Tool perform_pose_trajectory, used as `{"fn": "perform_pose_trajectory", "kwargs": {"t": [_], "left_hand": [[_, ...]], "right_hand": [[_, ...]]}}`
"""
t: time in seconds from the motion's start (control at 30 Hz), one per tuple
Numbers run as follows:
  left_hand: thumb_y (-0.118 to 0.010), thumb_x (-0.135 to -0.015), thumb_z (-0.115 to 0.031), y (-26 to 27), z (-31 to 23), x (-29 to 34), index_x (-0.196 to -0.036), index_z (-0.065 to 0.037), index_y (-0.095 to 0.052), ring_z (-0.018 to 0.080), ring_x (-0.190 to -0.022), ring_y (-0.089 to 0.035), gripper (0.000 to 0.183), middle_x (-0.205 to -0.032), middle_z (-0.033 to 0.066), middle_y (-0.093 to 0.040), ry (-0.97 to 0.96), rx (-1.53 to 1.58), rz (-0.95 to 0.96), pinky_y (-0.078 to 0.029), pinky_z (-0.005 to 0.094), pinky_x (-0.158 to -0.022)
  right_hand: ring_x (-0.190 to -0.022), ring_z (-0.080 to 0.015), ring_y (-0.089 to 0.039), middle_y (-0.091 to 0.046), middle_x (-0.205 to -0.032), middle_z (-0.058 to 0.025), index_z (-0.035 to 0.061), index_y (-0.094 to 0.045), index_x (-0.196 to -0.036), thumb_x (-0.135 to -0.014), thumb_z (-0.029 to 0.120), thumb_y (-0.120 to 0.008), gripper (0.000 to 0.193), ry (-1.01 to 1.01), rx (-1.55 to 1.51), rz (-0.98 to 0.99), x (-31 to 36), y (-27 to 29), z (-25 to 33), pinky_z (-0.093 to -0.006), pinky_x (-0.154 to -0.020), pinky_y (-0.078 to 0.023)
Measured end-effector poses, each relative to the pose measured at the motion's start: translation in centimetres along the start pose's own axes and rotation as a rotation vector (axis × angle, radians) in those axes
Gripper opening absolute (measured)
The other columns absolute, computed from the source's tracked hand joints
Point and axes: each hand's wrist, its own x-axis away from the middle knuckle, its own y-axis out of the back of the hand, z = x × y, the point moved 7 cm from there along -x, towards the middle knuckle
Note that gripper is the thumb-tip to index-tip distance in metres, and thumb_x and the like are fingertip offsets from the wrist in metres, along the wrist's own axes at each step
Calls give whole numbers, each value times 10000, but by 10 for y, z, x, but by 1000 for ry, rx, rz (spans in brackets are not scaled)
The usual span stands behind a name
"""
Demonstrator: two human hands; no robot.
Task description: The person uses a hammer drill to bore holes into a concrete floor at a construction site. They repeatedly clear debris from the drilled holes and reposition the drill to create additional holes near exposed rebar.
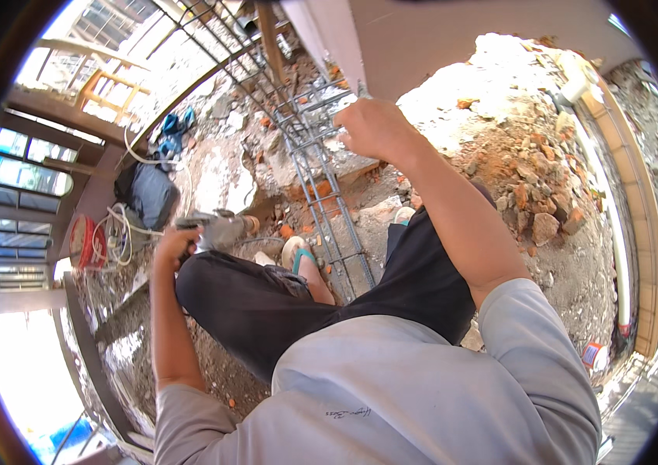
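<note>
My left hand [176, 246] is closed around the rear handle of a corded power tool [224, 232] with a grey body, held beside my left knee. Its brownish front end points right, over the rubble; blur hides its exact kind. Reaching forward, my right hand [375, 128] is closed beside a cage of steel reinforcing bars [321, 186]. A small greyish tip shows above its fingers, but what it holds cannot be made out. The cage runs from the far left down between my feet, its long bars joined by cross ties.
Broken brick and soil form a heap [530, 170] at the right, beside a white pipe [616, 232]. A wall [437, 39] rises ahead. Left are a dark bag [152, 194], a pale cable [118, 244] and a red bucket [85, 242]. My sandalled foot [310, 271] rests on rubble.
</note>
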Motion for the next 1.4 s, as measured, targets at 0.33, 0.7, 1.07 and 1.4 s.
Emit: {"fn": "perform_pose_trajectory", "kwargs": {"t": [0.33,0.7,1.07,1.4], "left_hand": [[-837,-1062,-165,50,-177,172,-1244,-37,-758,63,-681,-588,236,-916,-22,-683,-285,27,-74,-456,247,-605],[-768,-1122,-161,-36,-202,298,-1437,22,-679,101,-718,-570,375,-1031,91,-699,-468,491,-41,-463,257,-659],[-849,-1095,-229,-199,-217,223,-1250,-12,-771,70,-714,-602,278,-900,-23,-696,-285,575,316,-491,253,-630],[-534,-1175,-398,-356,-255,125,-1064,-57,-711,209,-694,-663,400,-833,74,-697,-147,1450,663,-565,406,-682]], "right_hand": [[-928,-367,-838,-861,-960,-157,107,-908,-1134,-1079,509,-791,423,165,-359,-229,-23,37,61,-497,-853,-652],[-678,-301,-740,-730,-678,-111,78,-880,-941,-1144,731,-599,740,106,-702,-301,-20,63,60,-448,-678,-556],[-580,-166,-769,-718,-602,-104,-7,-772,-787,-1149,708,-650,810,15,-955,191,10,44,68,-333,-534,-591],[-801,-253,-832,-798,-1012,-205,27,-547,-1596,-1147,760,-559,860,-300,-865,576,43,11,36,-402,-710,-709]]}}
